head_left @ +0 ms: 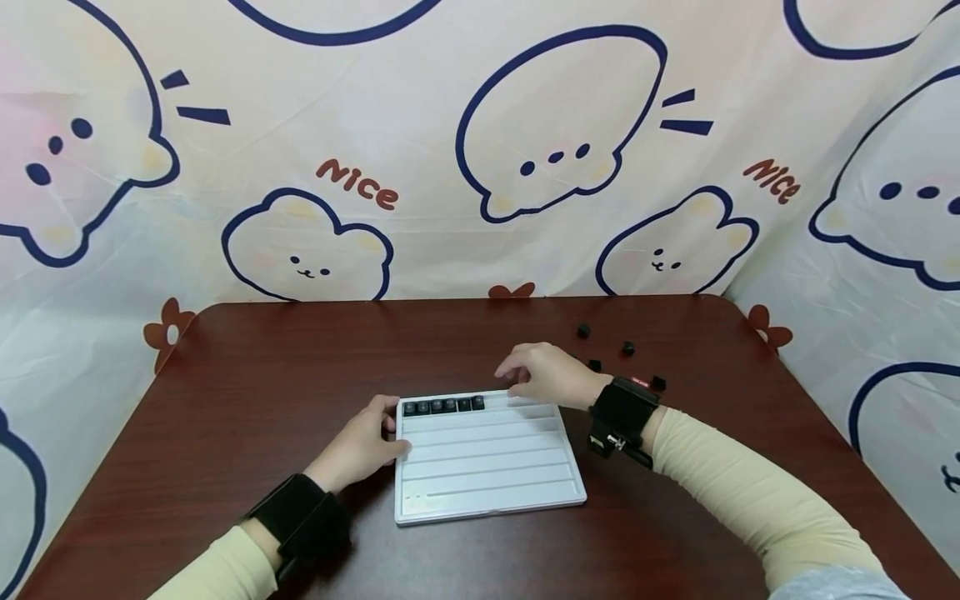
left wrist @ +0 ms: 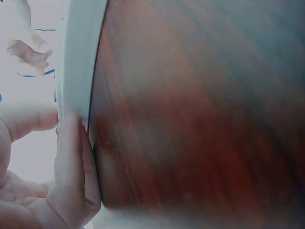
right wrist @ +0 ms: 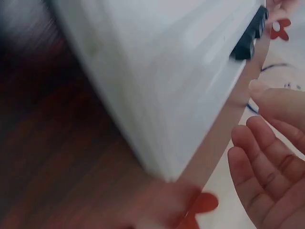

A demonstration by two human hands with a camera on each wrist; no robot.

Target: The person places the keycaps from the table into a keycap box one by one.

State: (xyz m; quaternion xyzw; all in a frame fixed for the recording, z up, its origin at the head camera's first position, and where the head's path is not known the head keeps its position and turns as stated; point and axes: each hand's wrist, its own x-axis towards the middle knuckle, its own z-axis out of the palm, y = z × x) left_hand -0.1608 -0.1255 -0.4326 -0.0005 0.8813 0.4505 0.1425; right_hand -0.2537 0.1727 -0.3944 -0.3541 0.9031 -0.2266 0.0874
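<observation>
A white ridged board (head_left: 487, 458) lies on the table, with several black keycaps (head_left: 442, 406) in a row along its far left edge. My left hand (head_left: 367, 446) holds the board's left edge between thumb and fingers; the left wrist view shows the fingers (left wrist: 71, 162) against its side. Above the board's far right part is my right hand (head_left: 551, 375), its fingers loosely bent. In the right wrist view, nothing shows between the right thumb and fingers (right wrist: 257, 157), which are apart from the board (right wrist: 162, 95).
Loose black keycaps lie on the brown table (head_left: 300, 358) beyond and beside my right hand, among them a far keycap (head_left: 583, 331), a middle keycap (head_left: 627, 348) and one near the wrist (head_left: 657, 383). A patterned cloth (head_left: 420, 108) hangs behind the table.
</observation>
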